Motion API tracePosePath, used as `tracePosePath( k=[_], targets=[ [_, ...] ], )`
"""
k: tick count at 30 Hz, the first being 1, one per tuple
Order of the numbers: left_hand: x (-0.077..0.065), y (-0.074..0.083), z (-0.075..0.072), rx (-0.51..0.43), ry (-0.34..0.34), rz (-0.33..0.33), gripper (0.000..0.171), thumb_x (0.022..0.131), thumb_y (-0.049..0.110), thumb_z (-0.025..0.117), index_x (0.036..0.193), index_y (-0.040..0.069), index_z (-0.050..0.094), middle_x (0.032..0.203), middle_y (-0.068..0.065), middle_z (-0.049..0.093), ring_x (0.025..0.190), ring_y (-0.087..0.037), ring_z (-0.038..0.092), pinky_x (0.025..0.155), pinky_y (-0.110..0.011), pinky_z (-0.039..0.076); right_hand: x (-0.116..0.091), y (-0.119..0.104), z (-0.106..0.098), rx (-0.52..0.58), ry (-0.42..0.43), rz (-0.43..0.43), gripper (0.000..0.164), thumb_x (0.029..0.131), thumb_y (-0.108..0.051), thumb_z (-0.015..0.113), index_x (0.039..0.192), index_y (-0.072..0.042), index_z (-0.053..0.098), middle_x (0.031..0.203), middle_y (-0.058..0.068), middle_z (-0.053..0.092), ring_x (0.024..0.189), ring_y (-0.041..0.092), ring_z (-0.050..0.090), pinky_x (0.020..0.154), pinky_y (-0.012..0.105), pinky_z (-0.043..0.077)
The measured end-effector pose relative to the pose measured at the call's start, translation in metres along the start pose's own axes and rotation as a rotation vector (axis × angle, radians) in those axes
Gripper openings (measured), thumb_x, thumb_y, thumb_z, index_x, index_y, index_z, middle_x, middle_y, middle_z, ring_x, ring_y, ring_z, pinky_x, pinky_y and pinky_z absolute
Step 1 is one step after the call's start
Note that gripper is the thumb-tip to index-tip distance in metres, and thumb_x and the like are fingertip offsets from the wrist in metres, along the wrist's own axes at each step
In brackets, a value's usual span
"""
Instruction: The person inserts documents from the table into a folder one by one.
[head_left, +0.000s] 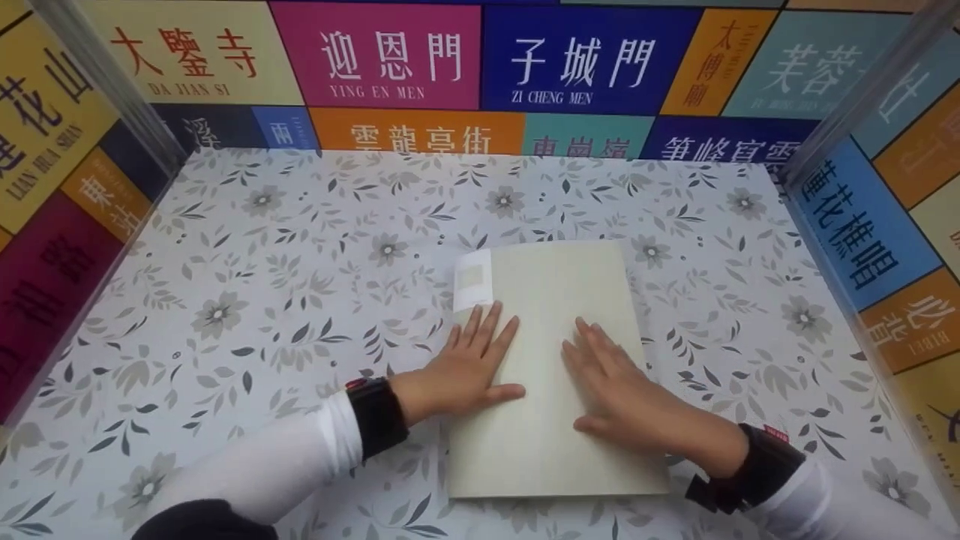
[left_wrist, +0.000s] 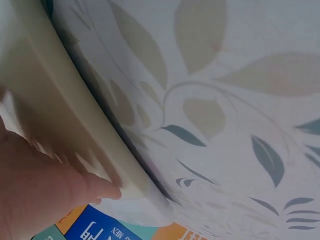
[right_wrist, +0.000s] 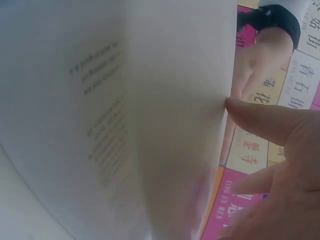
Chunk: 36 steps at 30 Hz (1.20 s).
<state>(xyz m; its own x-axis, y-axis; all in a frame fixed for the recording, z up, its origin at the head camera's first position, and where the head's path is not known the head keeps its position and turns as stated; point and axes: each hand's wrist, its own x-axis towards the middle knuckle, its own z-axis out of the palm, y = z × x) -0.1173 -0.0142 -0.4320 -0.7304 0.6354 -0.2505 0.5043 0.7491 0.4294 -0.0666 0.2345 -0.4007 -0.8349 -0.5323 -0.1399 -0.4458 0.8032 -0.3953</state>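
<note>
A cream book (head_left: 540, 465) lies on the flowered tabletop in the head view, a white label (head_left: 472, 279) at its upper left corner. Across its left side rests my left hand (head_left: 465, 375), fingers spread and pointing away, thumb out towards the middle. My right hand (head_left: 626, 397) lies over the right half with its fingers extended. In the left wrist view the book's rounded edge (left_wrist: 65, 85) runs beside the left hand (left_wrist: 40, 190). The right wrist view shows a pale page (right_wrist: 175, 55) with blurred print, the right thumb (right_wrist: 265, 120) touching its edge.
A white cloth (head_left: 300, 247) with grey leaves and flowers covers the table. Upright panels (head_left: 382, 56) with coloured blocks and large characters enclose the back and both sides. Black bands (head_left: 375, 416) sit on both wrists, below white sleeves.
</note>
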Motion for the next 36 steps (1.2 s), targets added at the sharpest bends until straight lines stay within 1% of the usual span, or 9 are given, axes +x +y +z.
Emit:
tracePosePath(
  k=[4, 7, 10, 13, 16, 20, 25, 29, 36],
  targets=[
    [0.001, 0.0, 0.005, 0.051, -0.012, -0.005, 0.092, 0.092, 0.066, 0.041, 0.157, 0.016, -0.001, 0.161, -0.013, -0.017, 0.148, -0.034, -0.017, 0.121, -0.054, 0.001, 0.0, 0.002, 0.013, 0.06, -0.088, -0.002, 0.099, 0.077, -0.033, 0.077, 0.152, 0.0, 0.022, 0.16, 0.026, 0.001, 0.146, 0.046, 0.003, 0.116, 0.063, 0.014],
    [0.001, 0.0, 0.008, 0.096, -0.006, 0.015, 0.092, 0.091, 0.067, 0.041, 0.157, 0.016, 0.003, 0.162, -0.015, -0.014, 0.148, -0.036, -0.014, 0.12, -0.055, 0.003, 0.001, 0.006, 0.021, 0.086, -0.142, -0.005, 0.102, 0.075, -0.039, 0.078, 0.154, -0.005, 0.021, 0.16, 0.026, 0.0, 0.146, 0.048, 0.001, 0.112, 0.069, 0.014],
    [0.001, 0.001, 0.011, 0.135, -0.002, 0.025, 0.091, 0.091, 0.067, 0.041, 0.157, 0.016, 0.005, 0.162, -0.016, -0.012, 0.148, -0.038, -0.012, 0.12, -0.057, 0.003, 0.002, 0.01, 0.027, 0.082, -0.181, -0.027, 0.104, 0.074, -0.047, 0.076, 0.155, -0.011, 0.021, 0.16, 0.027, 0.0, 0.145, 0.051, 0.002, 0.108, 0.075, 0.015],
    [0.002, 0.0, 0.013, 0.158, 0.0, 0.022, 0.091, 0.091, 0.068, 0.04, 0.157, 0.016, 0.006, 0.162, -0.016, -0.011, 0.148, -0.038, -0.011, 0.12, -0.057, 0.003, 0.003, 0.01, 0.03, 0.066, -0.19, -0.049, 0.105, 0.073, -0.051, 0.075, 0.155, -0.014, 0.022, 0.159, 0.028, 0.001, 0.143, 0.054, 0.004, 0.105, 0.077, 0.016],
    [0.003, -0.001, 0.015, 0.175, 0.004, 0.02, 0.091, 0.091, 0.068, 0.04, 0.157, 0.017, 0.005, 0.162, -0.016, -0.011, 0.148, -0.037, -0.011, 0.12, -0.057, 0.001, 0.005, 0.01, 0.032, 0.057, -0.201, -0.043, 0.105, 0.072, -0.052, 0.075, 0.155, -0.014, 0.022, 0.16, 0.026, 0.001, 0.144, 0.053, 0.004, 0.105, 0.078, 0.016],
    [0.006, -0.001, 0.018, 0.204, -0.01, 0.008, 0.091, 0.091, 0.069, 0.038, 0.157, 0.018, 0.005, 0.162, -0.015, -0.011, 0.148, -0.036, -0.012, 0.12, -0.057, -0.001, 0.006, 0.009, 0.033, 0.046, -0.22, -0.032, 0.106, 0.072, -0.05, 0.076, 0.155, -0.013, 0.022, 0.16, 0.026, 0.002, 0.144, 0.053, 0.004, 0.103, 0.079, 0.016],
    [0.007, 0.003, 0.018, 0.268, -0.068, -0.025, 0.088, 0.092, 0.069, 0.036, 0.157, 0.019, 0.006, 0.163, -0.015, -0.009, 0.149, -0.035, -0.011, 0.12, -0.056, -0.001, 0.006, 0.007, 0.034, 0.068, -0.274, -0.03, 0.108, 0.069, -0.047, 0.08, 0.154, -0.011, 0.024, 0.16, 0.027, 0.002, 0.143, 0.054, 0.001, 0.101, 0.082, 0.012],
    [0.006, 0.007, 0.016, 0.295, -0.107, -0.045, 0.086, 0.092, 0.069, 0.036, 0.157, 0.021, 0.006, 0.163, -0.015, -0.009, 0.149, -0.035, -0.01, 0.121, -0.055, -0.001, 0.006, 0.004, 0.033, 0.101, -0.313, -0.035, 0.108, 0.069, -0.047, 0.08, 0.154, -0.012, 0.023, 0.16, 0.026, 0.0, 0.144, 0.053, -0.002, 0.1, 0.083, 0.009],
    [0.008, 0.004, 0.021, 0.352, -0.091, -0.042, 0.085, 0.092, 0.07, 0.032, 0.157, 0.023, 0.004, 0.162, -0.015, -0.012, 0.149, -0.036, -0.012, 0.12, -0.057, -0.002, 0.008, -0.003, 0.035, 0.066, -0.343, -0.02, 0.113, 0.067, -0.047, 0.081, 0.156, -0.016, 0.018, 0.159, 0.028, -0.006, 0.143, 0.055, -0.006, 0.097, 0.085, 0.007]
  ],
)
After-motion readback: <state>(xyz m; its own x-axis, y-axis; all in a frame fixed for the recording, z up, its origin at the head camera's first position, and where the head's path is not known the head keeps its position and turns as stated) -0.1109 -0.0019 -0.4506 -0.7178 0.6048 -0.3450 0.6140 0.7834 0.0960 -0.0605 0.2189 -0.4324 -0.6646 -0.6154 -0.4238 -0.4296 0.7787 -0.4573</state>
